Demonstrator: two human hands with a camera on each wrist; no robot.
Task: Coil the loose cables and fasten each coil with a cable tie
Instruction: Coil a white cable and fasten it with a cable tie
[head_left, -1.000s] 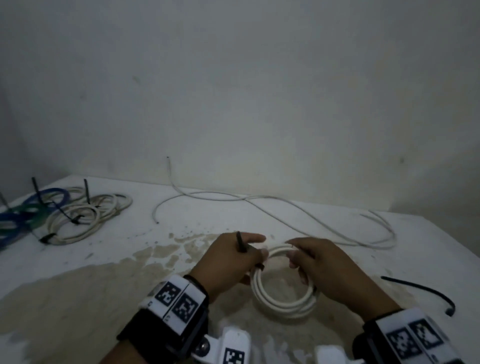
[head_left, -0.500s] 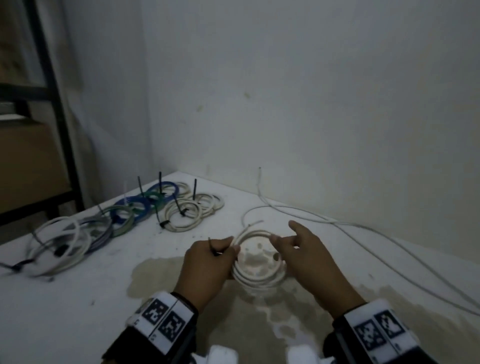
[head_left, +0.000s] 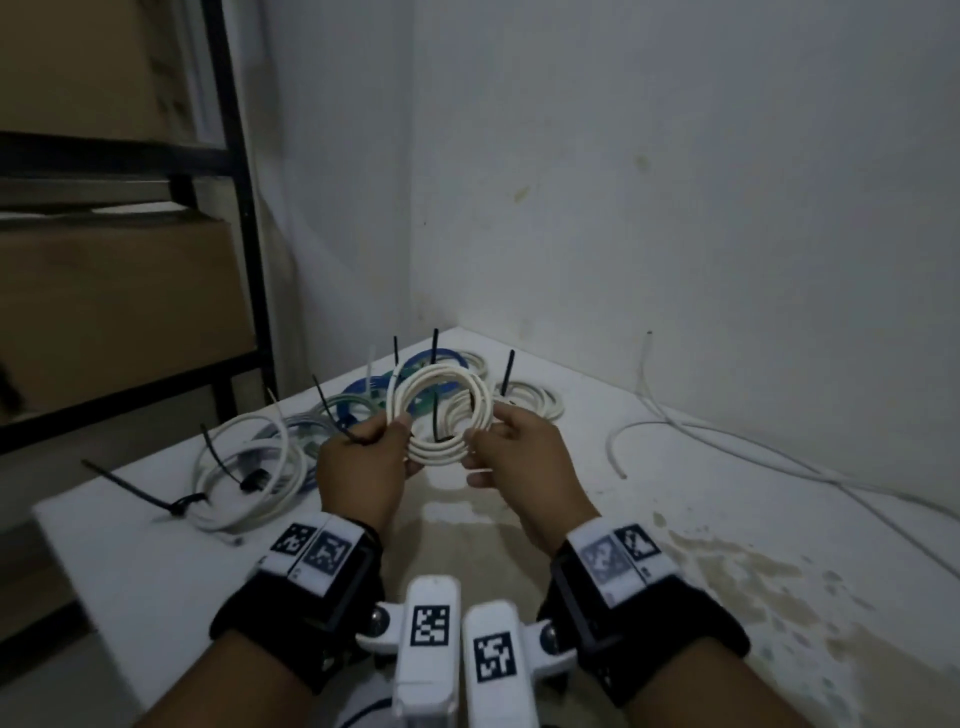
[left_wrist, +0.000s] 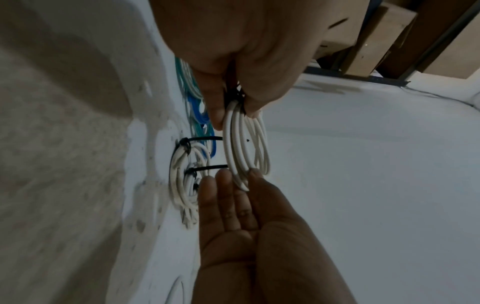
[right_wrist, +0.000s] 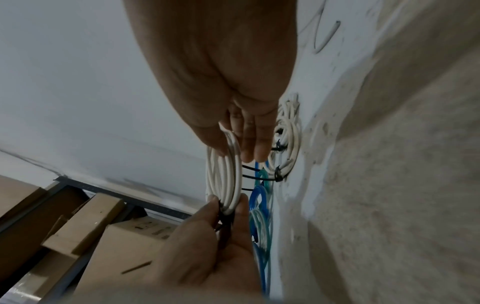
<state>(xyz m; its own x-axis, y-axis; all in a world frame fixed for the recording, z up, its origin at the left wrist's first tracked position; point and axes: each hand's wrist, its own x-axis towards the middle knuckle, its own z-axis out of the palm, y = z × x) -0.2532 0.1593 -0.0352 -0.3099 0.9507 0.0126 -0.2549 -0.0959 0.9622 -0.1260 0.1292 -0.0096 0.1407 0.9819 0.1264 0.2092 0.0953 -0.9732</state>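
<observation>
The left hand (head_left: 363, 462) pinches the white coil (head_left: 441, 410) at nine o'clock; the right hand (head_left: 519, 457) grips it at three.

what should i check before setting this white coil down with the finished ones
1. White coil lifted clear of the table: ok.
2. Left hand pinching the coil at its black cable tie: ok.
3. Right hand steadying the opposite side: ok.
4. Tie pulled fully tight: cannot tell.
5. Loops bunched together: ok.
6. Tied coils lying ahead: ok.
</observation>
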